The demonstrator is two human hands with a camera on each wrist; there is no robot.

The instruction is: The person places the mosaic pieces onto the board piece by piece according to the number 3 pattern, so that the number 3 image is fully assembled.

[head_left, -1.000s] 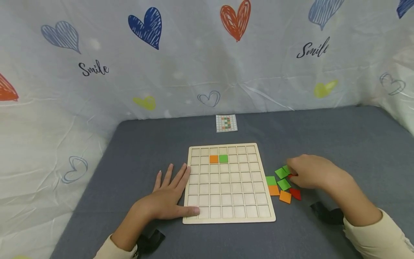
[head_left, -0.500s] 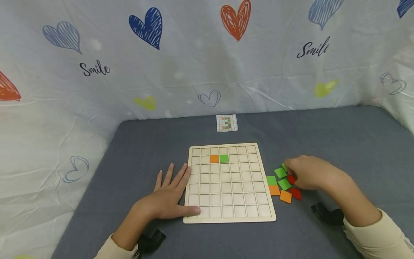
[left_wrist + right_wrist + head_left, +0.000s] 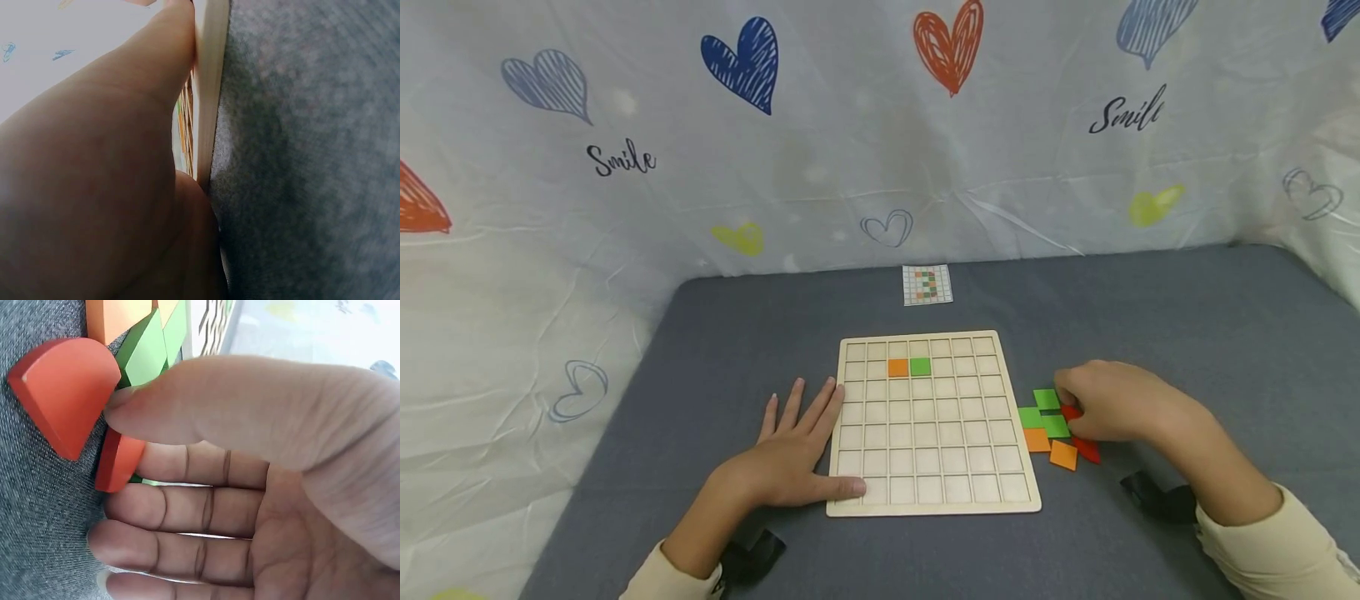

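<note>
In the head view, my left hand (image 3: 782,467) rests with spread fingers at the left side of a wooden grid board (image 3: 925,437), its thumb lying over the lower left corner. An orange square tile (image 3: 898,367) and a green square tile (image 3: 920,367) sit side by side in the board's second row. Right of the board, my right hand (image 3: 1127,404) is over a small group of tiles. In the right wrist view its thumb and index fingertip meet around a red tile (image 3: 119,464), partly hidden. A red quarter-round tile (image 3: 69,390) lies beside the thumb.
Loose green tiles (image 3: 1047,399) and orange tiles (image 3: 1063,455) lie by the board's right edge. A small card (image 3: 927,285) with a coloured grid pattern lies behind the board. A printed white cloth (image 3: 820,167) hangs at the back of the grey table (image 3: 760,333).
My right hand has shifted slightly left. Two green tiles beside it have slid left and straightened, and one farther green tile has gone out of sight. The left hand stays on the board.
</note>
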